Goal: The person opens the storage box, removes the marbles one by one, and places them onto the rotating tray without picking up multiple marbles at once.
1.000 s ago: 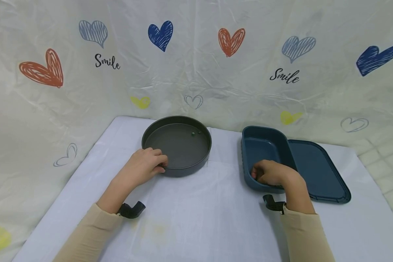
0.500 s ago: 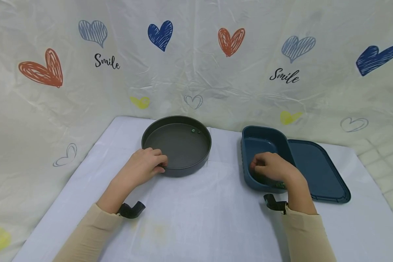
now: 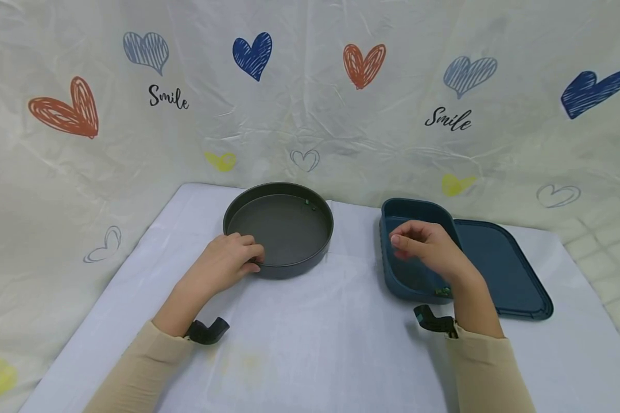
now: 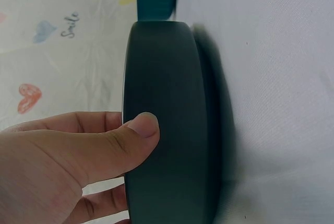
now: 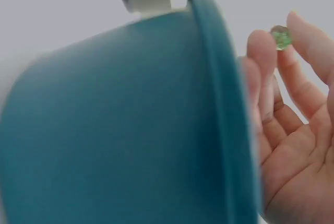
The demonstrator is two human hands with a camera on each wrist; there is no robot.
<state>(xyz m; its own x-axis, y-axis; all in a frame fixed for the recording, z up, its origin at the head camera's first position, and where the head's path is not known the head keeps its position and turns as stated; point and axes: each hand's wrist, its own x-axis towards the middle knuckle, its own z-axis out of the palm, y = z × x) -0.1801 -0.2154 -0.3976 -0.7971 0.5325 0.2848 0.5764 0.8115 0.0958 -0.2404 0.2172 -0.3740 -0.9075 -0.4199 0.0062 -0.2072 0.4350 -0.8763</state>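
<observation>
Bead [image 5: 281,37], green and translucent, was found pinched between thumb and fingertip of the right hand [image 3: 429,246], poised above the blue box [image 3: 408,292]. From that hand, the round pan [image 3: 279,229] lay at nine o'clock, well apart. The bead, rounded, presented no evident long axis; the box's ran roughly twelve to six. The left hand [image 3: 231,258] was nearer the pan, gripping its rim at seven o'clock. The right forearm [image 3: 472,312] entered from five o'clock, hand bent toward ten.
</observation>
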